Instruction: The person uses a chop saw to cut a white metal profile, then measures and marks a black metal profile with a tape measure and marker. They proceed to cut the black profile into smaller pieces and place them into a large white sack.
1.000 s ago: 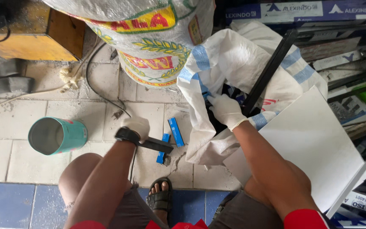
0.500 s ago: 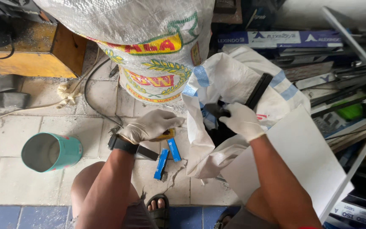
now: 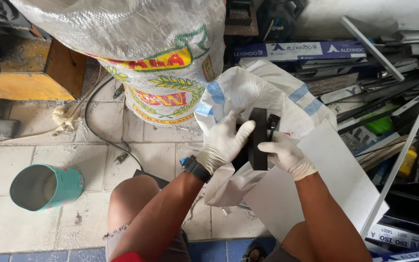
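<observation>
Both of my hands wear white gloves and meet at the mouth of a white woven sack (image 3: 263, 92) with blue stripes. My left hand (image 3: 224, 140), with a black watch on the wrist, holds the sack's edge and rests against a black flat bar (image 3: 258, 140). My right hand (image 3: 287, 155) grips that black bar from the right, the bar standing upright in the sack's opening. The bar's lower part is hidden inside the sack.
A large printed woven sack (image 3: 156, 63) stands behind. A teal tin can (image 3: 47, 187) lies on the tiled floor at left. A white board (image 3: 330, 184) leans at right, beside stacked metal profiles (image 3: 379, 73). A black cable (image 3: 98, 131) crosses the tiles.
My left hand has risen from the floor by the blue pieces to the sack's mouth. The black bar now stands upright between both hands.
</observation>
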